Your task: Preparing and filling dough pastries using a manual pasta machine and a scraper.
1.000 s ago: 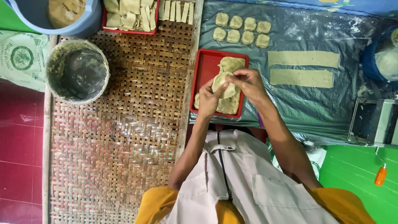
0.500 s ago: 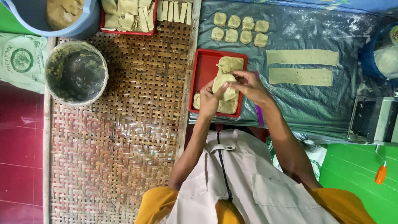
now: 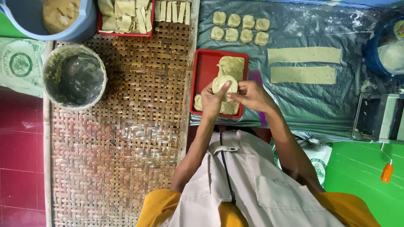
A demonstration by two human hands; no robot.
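Both hands meet over a red tray (image 3: 203,75) and pinch a round, flat piece of pale dough (image 3: 223,82). My left hand (image 3: 213,101) grips its left edge, thumb on top. My right hand (image 3: 251,94) holds its right edge with the fingers curled. More flattened dough pieces (image 3: 232,66) lie in the tray beneath. A purple flat tool (image 3: 255,75) rests just right of the tray, partly hidden by my right wrist.
Several small dough squares (image 3: 240,27) and two long dough strips (image 3: 304,64) lie on the grey plastic sheet. A dirty bucket (image 3: 75,76) stands on the woven mat. Another red tray of cut dough (image 3: 125,17), a blue tub (image 3: 63,17) and a metal machine (image 3: 381,117) surround.
The dough piece has been turned a little between the fingers and both hands have shifted slightly over the tray. Nothing else has moved.
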